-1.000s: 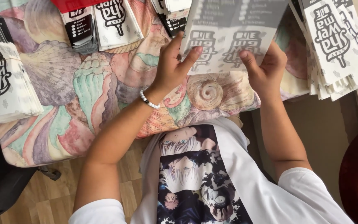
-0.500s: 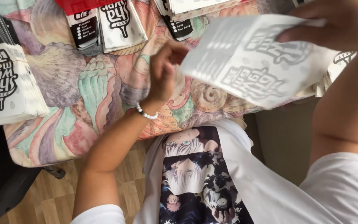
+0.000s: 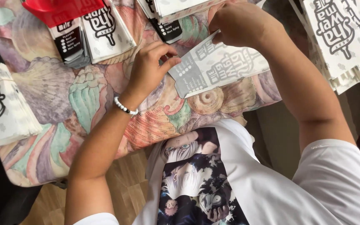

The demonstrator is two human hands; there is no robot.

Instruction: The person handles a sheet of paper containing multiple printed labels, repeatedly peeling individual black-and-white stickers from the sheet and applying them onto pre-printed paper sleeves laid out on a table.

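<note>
A person in a white printed T-shirt (image 3: 246, 179) leans over a table covered with a pastel seashell-patterned cloth (image 3: 63, 96). The left hand (image 3: 148, 68), a white bead bracelet (image 3: 125, 108) at its wrist, pinches the lower left corner of a flat white paper sleeve with grey lettering (image 3: 217, 68) between thumb and fingers, while the right hand (image 3: 244, 23), fingers curled, grips the sleeve's upper edge, holding it tilted just above the cloth. Stacks of similar white printed paper sleeves lie at far left (image 3: 3, 110), upper left (image 3: 105, 33) and far right (image 3: 342, 39); a red plastic piece (image 3: 61, 9) rests over the upper-left stack.
</note>
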